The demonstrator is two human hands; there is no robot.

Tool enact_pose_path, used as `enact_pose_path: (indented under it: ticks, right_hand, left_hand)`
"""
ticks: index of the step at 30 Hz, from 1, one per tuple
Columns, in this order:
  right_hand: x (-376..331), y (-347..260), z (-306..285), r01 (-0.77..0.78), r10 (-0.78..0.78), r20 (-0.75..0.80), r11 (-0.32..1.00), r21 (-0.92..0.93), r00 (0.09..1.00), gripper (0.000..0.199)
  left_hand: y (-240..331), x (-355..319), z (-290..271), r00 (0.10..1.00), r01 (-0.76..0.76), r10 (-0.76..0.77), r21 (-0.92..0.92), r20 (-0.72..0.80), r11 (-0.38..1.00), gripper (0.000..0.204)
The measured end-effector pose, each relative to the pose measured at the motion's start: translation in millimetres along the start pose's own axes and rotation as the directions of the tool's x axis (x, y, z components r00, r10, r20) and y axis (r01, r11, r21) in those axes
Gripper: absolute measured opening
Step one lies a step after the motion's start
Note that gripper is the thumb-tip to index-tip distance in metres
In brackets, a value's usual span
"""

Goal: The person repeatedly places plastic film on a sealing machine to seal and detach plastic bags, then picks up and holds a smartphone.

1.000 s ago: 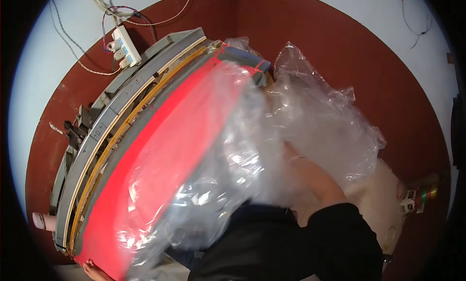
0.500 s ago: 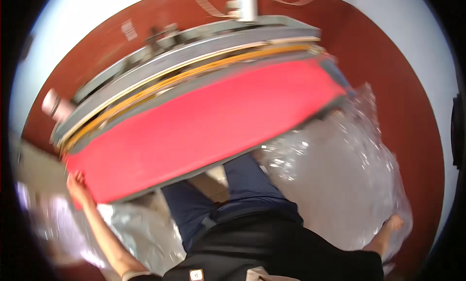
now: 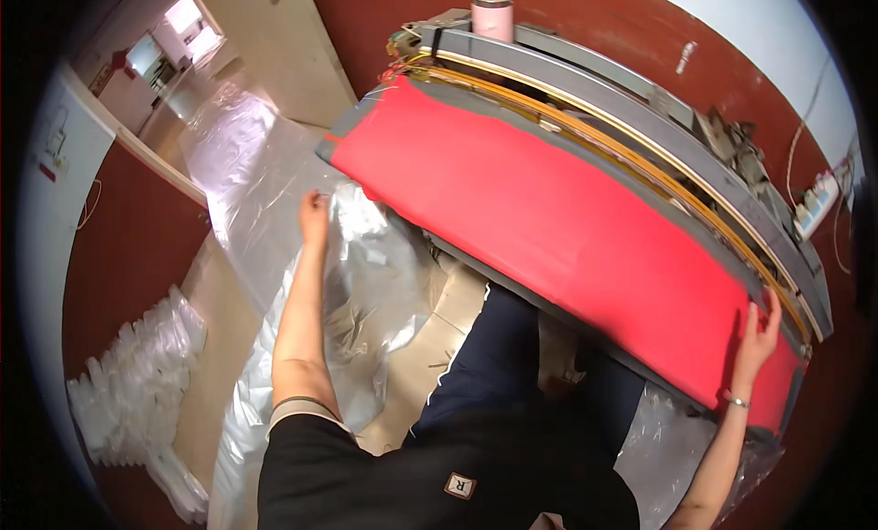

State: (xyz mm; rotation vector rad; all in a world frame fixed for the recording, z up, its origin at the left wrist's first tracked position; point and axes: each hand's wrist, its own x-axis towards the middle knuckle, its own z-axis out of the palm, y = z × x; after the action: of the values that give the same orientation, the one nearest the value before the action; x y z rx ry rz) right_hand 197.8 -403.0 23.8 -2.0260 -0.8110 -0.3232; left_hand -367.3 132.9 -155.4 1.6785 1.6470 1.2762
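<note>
Two hands at a big red surface with clear plastic beside it.

Close in, the person wears a black shirt (image 3: 439, 475) and dark blue trousers (image 3: 498, 356). The left hand (image 3: 315, 212) is closed in a grip on the clear plastic sheet (image 3: 265, 164), which runs from beside the legs out across the floor (image 3: 215, 347). The right hand (image 3: 757, 333) lies open and flat, fingers spread, on the near edge of the red surface (image 3: 558, 219). More plastic (image 3: 668, 438) hangs just under that hand. A pile of plastic bags (image 3: 137, 393) sits on the floor to the left. Behind the red surface runs a grey metal frame (image 3: 640, 100) with yellow strips. Farthest back stand a dark red wall (image 3: 384, 18) and a pale door (image 3: 274, 27).
</note>
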Motion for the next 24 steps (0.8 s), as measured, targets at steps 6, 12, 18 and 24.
enact_pose_path:
  ticks: [6,12,18,24]
  right_hand:
    - [4.7,-61.3,103.7,0.200,-0.215,0.241,0.976,0.083,0.947,0.033]
    - [2.1,-58.4,112.9,0.035,-0.081,0.258,0.983,0.178,0.963,0.027]
    - [3.5,-56.3,112.2,-0.011,-0.037,0.274,0.985,0.172,0.961,0.023]
    - [5.6,-63.8,112.8,0.179,-0.187,0.303,0.982,0.057,0.934,0.015]
  left_hand:
    - [14.6,-58.3,26.1,0.893,-0.449,0.364,0.476,0.265,0.756,0.049]
    - [30.8,-65.3,6.6,0.942,-0.323,0.252,0.395,0.221,0.860,0.020]
    - [29.2,-63.4,-0.1,0.972,-0.229,0.228,0.418,0.053,0.879,0.010]
    - [39.3,-63.0,24.2,0.940,-0.270,0.338,0.509,-0.042,0.817,0.009]
